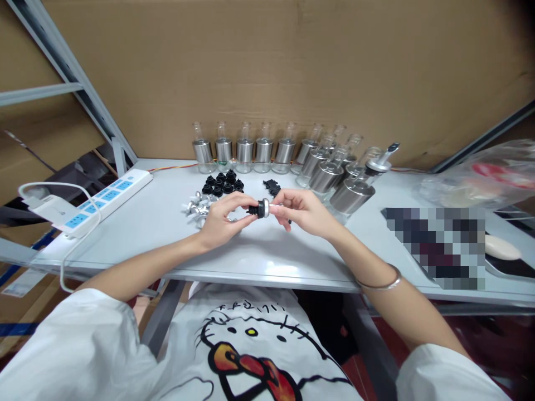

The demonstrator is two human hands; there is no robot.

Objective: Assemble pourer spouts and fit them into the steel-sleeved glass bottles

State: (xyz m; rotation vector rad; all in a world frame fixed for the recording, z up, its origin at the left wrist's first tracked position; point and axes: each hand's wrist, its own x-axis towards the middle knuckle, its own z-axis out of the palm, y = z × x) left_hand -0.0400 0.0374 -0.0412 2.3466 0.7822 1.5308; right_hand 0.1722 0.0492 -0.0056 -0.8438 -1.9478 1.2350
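Pinching a bottle pourer (263,209) between them, both hands meet above the middle of the worktop (259,259), nearer its front edge than the bottles are. The left hand (222,221) has its thumb and forefinger drawn narrowly together on the black ribbed stopper end, while the right hand (307,213) grips the silver end with bunched fingertips, the pourer lying roughly level between them. Just beyond the left hand sits a cluster of black ribbed stoppers (223,183), with a pile of silver pourer spouts (195,205) beside it, partly hidden by that hand. Small black pieces (272,187), too fine to make out singly, lie behind the right hand. Along the back edge runs a row of steel-sleeved glass bottles (263,151), bunching toward the right; the nearest bottle (353,195) there carries a fitted pourer (379,162). A white power strip (94,207) with blue sockets lies by the left edge, a white cable (62,271) looping over the front-left corner. Toward the right edge rest a clear plastic bag (463,192) and, nearer the front-right corner, a pale oval object (501,247). A bangle (382,287) circles the right wrist.
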